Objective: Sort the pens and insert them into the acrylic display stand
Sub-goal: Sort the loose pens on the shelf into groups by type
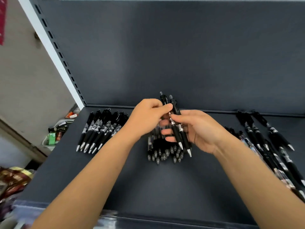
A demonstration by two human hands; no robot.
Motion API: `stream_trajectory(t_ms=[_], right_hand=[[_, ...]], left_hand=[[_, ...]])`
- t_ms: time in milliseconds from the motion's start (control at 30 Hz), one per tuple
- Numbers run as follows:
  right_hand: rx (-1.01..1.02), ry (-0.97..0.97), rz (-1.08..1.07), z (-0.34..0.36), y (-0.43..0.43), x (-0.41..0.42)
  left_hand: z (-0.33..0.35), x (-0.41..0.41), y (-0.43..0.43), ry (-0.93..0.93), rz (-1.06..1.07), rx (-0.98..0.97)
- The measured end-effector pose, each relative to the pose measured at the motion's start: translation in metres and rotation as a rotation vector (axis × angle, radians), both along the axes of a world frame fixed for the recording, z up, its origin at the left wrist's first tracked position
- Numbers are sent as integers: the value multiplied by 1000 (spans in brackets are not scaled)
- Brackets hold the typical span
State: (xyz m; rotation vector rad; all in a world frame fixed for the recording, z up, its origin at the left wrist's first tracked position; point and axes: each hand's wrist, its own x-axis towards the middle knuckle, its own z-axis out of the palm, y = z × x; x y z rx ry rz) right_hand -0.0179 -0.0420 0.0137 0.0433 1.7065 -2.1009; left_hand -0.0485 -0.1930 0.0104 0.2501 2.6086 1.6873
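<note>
Both hands are meeting above the shelf (165, 182): left hand (147, 115) pinching two pens (183, 138) near their clickers, right hand (200, 129) cradling the barrels. Tips are pointing toward the person, over the middle pile (162, 153).

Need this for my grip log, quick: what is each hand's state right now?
Left hand: pinching the two black pens near their tops.
Right hand: curled round the same pens.
</note>
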Motion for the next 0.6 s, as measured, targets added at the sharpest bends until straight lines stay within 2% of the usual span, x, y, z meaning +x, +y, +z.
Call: stream_trajectory(t_ms=[100, 233, 300, 500, 600], right_hand=[[99, 45, -92, -1, -34, -4], [323, 126, -138, -5, -83, -13], [461, 164, -186, -10, -108, -20], [1124, 341, -310, -23, -164, -34], [1173, 342, -338, -26, -181, -32]], left_hand=[[13, -3, -45, 42, 119, -254], [21, -14, -117, 25, 134, -742], [16, -23, -142, 23, 127, -897], [-10, -45, -169, 64, -72, -1030], [-14, -49, -175, 154, -134, -986]])
